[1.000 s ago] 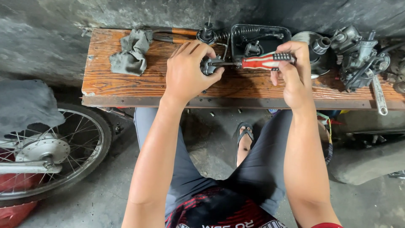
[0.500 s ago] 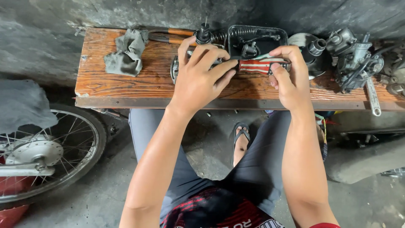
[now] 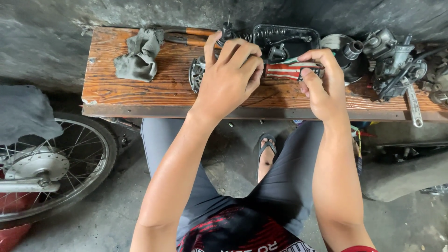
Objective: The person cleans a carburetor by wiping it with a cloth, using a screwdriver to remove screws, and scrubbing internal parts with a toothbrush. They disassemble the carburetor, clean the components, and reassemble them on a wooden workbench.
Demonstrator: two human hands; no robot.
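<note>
On the wooden bench (image 3: 140,95), a black tray (image 3: 298,39) sits against the back edge near the middle, with a coil spring (image 3: 270,33) and small dark parts lying in it. Just in front of it, the left hand (image 3: 228,77) is curled down over a round metal part (image 3: 197,73), fingers wrapped across its top so only the ribbed left rim shows. The right hand (image 3: 322,81) pinches the red-and-white handle of a screwdriver (image 3: 287,71), thumb under, fingers over, the tool lying level and pointing left into the covered part. Both forearms reach up from the lap, wrists bent forward over the front edge. A grey rag (image 3: 139,55) lies crumpled toward the back left corner. A carburettor (image 3: 396,63) and a wrench (image 3: 414,105) rest at the right end. A spoked wheel (image 3: 46,168) stands on the floor lower left.
</note>
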